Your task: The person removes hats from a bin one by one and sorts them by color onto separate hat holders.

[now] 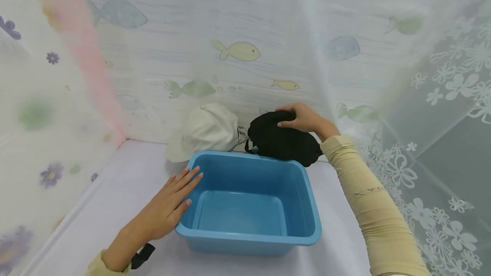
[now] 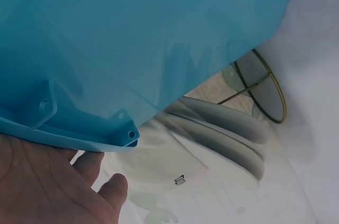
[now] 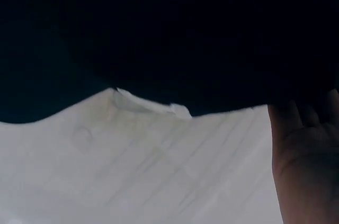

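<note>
My left hand [image 1: 165,208] rests on the left rim of a blue plastic basin [image 1: 245,237], its fingers straight and spread. In the left wrist view, that hand [image 2: 58,181] lies along the basin's outer rim [image 2: 69,142]. My right hand [image 1: 303,118] grips a soft, rounded black cloth item [image 1: 281,139] from above, thumb on the near side. The item has a thin strap at its left end and overlaps the basin's far rim. Dark cloth [image 3: 175,38] fills most of the right wrist view, hiding the fingertips of the right hand [image 3: 307,160].
Pale caps [image 1: 211,129] stand behind the basin's far left corner; their stacked brims [image 2: 228,139] show in the left wrist view. Beside them is a gold-coloured wire ring [image 2: 275,89]. A fish-print curtain [image 1: 245,71] hangs close behind, above the white surface [image 1: 142,173].
</note>
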Demonstrator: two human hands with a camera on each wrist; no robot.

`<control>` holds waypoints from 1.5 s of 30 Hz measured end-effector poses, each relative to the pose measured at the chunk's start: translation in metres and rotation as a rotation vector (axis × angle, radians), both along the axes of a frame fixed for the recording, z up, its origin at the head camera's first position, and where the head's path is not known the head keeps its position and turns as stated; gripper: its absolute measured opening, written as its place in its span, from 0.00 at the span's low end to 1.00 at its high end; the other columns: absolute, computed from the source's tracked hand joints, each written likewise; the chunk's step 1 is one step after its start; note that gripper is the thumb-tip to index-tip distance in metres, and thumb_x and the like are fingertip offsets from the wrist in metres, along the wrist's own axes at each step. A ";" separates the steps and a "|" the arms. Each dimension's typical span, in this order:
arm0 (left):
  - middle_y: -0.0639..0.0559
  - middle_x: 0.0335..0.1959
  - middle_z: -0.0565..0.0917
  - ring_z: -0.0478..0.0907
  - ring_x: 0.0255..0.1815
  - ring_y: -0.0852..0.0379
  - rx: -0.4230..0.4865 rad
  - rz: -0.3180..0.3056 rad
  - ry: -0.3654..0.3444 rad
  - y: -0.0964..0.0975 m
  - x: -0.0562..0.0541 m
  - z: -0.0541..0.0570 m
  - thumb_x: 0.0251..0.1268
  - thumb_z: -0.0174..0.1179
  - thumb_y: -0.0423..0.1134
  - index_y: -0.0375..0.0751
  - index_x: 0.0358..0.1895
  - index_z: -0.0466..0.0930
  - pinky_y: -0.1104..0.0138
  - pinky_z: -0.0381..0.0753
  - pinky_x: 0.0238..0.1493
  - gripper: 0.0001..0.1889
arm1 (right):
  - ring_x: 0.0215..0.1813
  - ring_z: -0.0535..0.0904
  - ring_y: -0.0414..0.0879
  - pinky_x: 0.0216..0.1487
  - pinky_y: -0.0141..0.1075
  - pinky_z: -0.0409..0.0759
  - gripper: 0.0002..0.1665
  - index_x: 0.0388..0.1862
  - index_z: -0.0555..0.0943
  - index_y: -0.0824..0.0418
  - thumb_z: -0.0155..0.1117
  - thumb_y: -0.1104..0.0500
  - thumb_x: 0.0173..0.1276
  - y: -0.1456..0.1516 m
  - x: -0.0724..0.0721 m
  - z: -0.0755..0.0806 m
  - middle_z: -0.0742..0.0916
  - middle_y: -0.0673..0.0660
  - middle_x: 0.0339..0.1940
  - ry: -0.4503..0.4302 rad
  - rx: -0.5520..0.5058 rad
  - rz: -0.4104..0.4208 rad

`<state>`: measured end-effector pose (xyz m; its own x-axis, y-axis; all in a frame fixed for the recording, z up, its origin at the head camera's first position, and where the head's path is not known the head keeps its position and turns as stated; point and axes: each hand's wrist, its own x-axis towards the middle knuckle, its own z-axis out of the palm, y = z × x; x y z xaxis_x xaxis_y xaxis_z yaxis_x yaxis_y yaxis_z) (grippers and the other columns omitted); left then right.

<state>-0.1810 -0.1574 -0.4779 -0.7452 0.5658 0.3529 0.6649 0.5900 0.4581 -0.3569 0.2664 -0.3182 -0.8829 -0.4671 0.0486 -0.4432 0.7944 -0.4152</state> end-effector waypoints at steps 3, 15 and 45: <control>0.50 0.83 0.54 0.45 0.84 0.43 0.007 -0.005 -0.003 0.000 0.000 0.001 0.83 0.45 0.42 0.48 0.82 0.55 0.42 0.47 0.80 0.29 | 0.74 0.70 0.62 0.73 0.56 0.68 0.36 0.73 0.71 0.68 0.70 0.56 0.71 0.001 -0.001 -0.005 0.76 0.66 0.73 -0.030 0.000 -0.017; 0.48 0.83 0.55 0.46 0.84 0.42 0.014 -0.016 0.016 0.002 0.000 0.000 0.84 0.44 0.42 0.47 0.82 0.55 0.55 0.38 0.83 0.28 | 0.81 0.57 0.64 0.78 0.60 0.58 0.43 0.80 0.64 0.60 0.71 0.54 0.70 0.015 -0.004 -0.028 0.66 0.65 0.80 -0.106 -0.105 -0.072; 0.31 0.65 0.78 0.75 0.67 0.39 0.587 -0.328 -0.531 0.064 -0.085 0.133 0.86 0.32 0.51 0.29 0.70 0.70 0.48 0.74 0.69 0.31 | 0.74 0.70 0.55 0.75 0.43 0.68 0.25 0.70 0.74 0.69 0.60 0.63 0.77 0.030 0.065 -0.018 0.78 0.67 0.70 0.235 -0.563 -0.136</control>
<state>-0.2662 -0.0932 -0.3453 -0.7250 0.6166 0.3069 0.3714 -0.0253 0.9281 -0.2923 0.2966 -0.3365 -0.8686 -0.1971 0.4546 -0.4835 0.5381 -0.6904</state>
